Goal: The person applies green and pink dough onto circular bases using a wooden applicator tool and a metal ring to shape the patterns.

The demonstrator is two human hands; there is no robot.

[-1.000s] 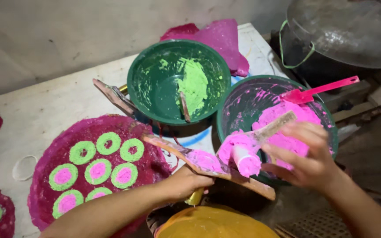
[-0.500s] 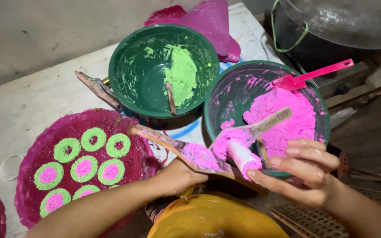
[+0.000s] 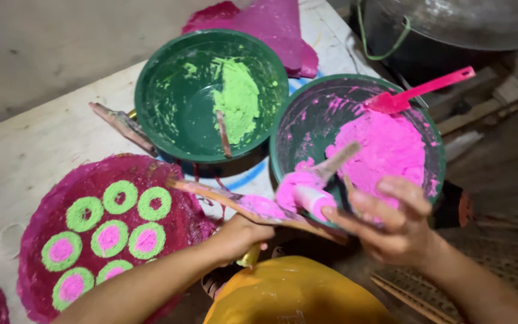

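Shifting down off the pink bowl [image 3: 358, 105], the right hand [image 3: 391, 225] is pinching a paste-coated tube [image 3: 307, 195] over the wooden paddle [image 3: 253, 207] the left hand [image 3: 238, 237] is gripping — pressing evenly should be keeping paste tidy.

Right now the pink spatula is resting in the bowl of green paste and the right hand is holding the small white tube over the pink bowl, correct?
Not quite. The head view shows the pink spatula resting in the bowl of pink paste, not the bowl of green paste. The rest stands: the right hand holds the small white tube over the pink bowl's near rim.
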